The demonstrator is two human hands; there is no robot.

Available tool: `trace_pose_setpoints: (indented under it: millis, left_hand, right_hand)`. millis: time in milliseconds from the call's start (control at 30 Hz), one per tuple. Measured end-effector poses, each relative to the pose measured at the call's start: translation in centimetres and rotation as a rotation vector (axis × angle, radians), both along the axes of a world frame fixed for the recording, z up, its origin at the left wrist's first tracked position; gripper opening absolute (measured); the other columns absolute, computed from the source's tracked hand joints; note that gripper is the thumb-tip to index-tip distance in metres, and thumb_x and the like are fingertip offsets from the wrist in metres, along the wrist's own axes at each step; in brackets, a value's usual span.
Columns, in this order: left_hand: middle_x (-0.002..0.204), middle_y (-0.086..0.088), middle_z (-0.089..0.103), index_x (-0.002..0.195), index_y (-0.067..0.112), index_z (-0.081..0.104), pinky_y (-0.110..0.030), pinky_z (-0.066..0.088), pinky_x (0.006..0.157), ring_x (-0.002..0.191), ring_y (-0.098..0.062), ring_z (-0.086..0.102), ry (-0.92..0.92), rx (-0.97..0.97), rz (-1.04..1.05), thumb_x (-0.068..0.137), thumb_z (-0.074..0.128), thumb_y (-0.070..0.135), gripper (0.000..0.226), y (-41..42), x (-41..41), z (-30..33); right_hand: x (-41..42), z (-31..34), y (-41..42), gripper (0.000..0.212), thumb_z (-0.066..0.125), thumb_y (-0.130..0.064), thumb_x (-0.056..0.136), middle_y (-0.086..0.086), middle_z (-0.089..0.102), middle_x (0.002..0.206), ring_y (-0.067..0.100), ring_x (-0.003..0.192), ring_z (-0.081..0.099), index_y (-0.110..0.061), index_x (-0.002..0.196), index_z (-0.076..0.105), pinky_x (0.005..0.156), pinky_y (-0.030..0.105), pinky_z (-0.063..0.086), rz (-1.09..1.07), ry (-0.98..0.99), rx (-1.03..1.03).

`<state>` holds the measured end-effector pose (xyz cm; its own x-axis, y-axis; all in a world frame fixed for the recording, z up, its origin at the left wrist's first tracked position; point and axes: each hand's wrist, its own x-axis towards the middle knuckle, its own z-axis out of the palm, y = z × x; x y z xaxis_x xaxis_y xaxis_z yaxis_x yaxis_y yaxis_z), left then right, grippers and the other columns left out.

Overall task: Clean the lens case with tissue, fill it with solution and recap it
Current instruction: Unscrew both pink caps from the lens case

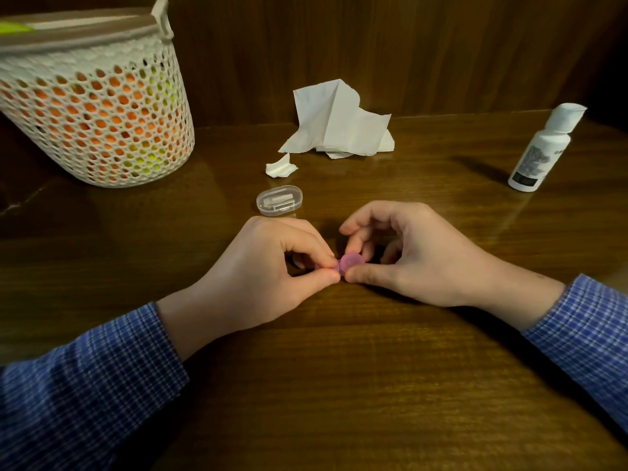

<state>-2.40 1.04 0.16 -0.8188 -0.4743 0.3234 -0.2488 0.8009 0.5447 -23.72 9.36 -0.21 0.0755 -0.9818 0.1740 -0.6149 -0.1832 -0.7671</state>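
- Left hand (268, 266): thumb and forefinger pinched on the left end of the pink lens case (350, 262); the other fingers are curled under. That end of the case is mostly hidden by the fingers.
- Right hand (404, 253): thumb and curled fingers close round the round pink cap (352, 262) on the right end of the case. Whether the cap is being screwed on or off cannot be told.
- Location of the lens case: held between both hands, low over the desk (339, 368) or resting on it, just in front of the clear plastic box (279, 201).
- Progress, as a judgement: a torn scrap of tissue (280, 165) lies behind the clear box, and the crumpled tissue sheet (339, 120) lies beyond that scrap, both apart from the hands, which suggests wiping may be done. The solution bottle (543, 147) stands upright well to the right of the case with its cap on. No liquid is visible in the case, so filling cannot be confirmed.
- Remaining, as a judgement: either both filling and recapping are left, or this is the closing twist; the view does not settle it.
- Surroundings: a white mesh basket (102, 120) with a lid, holding orange and yellow-green contents, stands far left of the case. A wooden wall panel (407, 45) rises behind the tissue.
- Obstructions: nothing lies between the case and the bottle; the clear box sits close behind the left hand and could be nudged.
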Motion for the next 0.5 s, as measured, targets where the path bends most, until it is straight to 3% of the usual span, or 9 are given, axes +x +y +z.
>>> trace_pose_setpoints:
  millis: [167,367,500]
  left_hand:
    - [0.098,0.014,0.075,0.098,0.021,0.081,-0.022,0.058,0.08,0.094,-0.002,0.07,0.002,0.01,-0.004,0.084,0.076,0.027,0.016,0.02,-0.01,0.04]
    - [0.097,0.013,0.075,0.097,0.021,0.081,-0.022,0.058,0.079,0.093,-0.003,0.07,0.005,0.001,0.002,0.084,0.078,0.026,0.014,-0.07,0.0,-0.01]
    - [0.096,0.013,0.075,0.098,0.02,0.081,-0.022,0.058,0.077,0.092,-0.004,0.07,0.01,0.011,-0.001,0.084,0.079,0.024,0.014,-0.06,0.03,-0.08]
  right_hand:
    - [-0.15,0.63,-0.02,0.045,0.087,-0.018,0.078,-0.01,0.075,0.097,0.005,0.089,0.073,-0.025,0.117,0.066,0.075,0.026,0.061,0.044,0.008,0.047]
    - [0.23,-0.01,0.13,0.046,0.092,-0.028,0.072,-0.009,0.076,0.093,0.005,0.085,0.073,-0.029,0.112,0.068,0.073,0.026,0.061,-0.041,0.008,0.005]
    - [0.06,0.37,0.06,0.041,0.09,-0.016,0.076,-0.008,0.077,0.095,0.006,0.087,0.074,-0.025,0.11,0.068,0.081,0.028,0.062,0.008,-0.031,0.027]
